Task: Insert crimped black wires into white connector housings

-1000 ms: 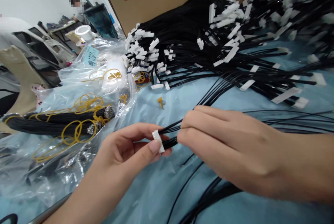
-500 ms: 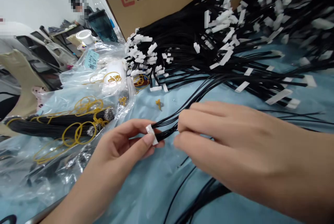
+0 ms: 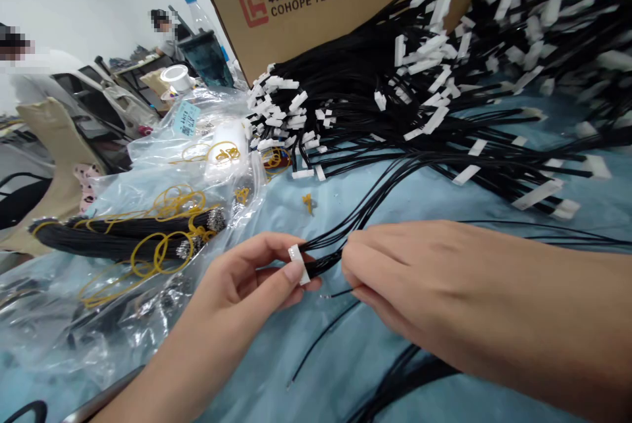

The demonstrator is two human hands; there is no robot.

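My left hand [image 3: 266, 278] pinches a white connector housing [image 3: 299, 265] between thumb and fingers. Several black wires [image 3: 365, 202] run out of the housing and curve up to the right. Just right of it, my right hand [image 3: 419, 285] is closed, its fingertips partly hidden behind the knuckles. From under those fingers a single black wire [image 3: 340, 293] sticks out to the left, its bare metal tip short of the housing. Another loose wire [image 3: 316, 347] with a metal end hangs lower down over the blue cloth [image 3: 247, 370].
A large heap of black wires with white connectors [image 3: 424, 114] lies in front of a cardboard box [image 3: 296, 28]. On the left, wire bundles [image 3: 123, 239] and yellow ties [image 3: 158, 252] rest on clear plastic bags [image 3: 113, 337]. Other people [image 3: 168, 35] sit in the background.
My right hand has dropped slightly and turned, and the wire tip below its fingers now shows near the housing. My left hand keeps its pinch. The whole view has shifted a little.
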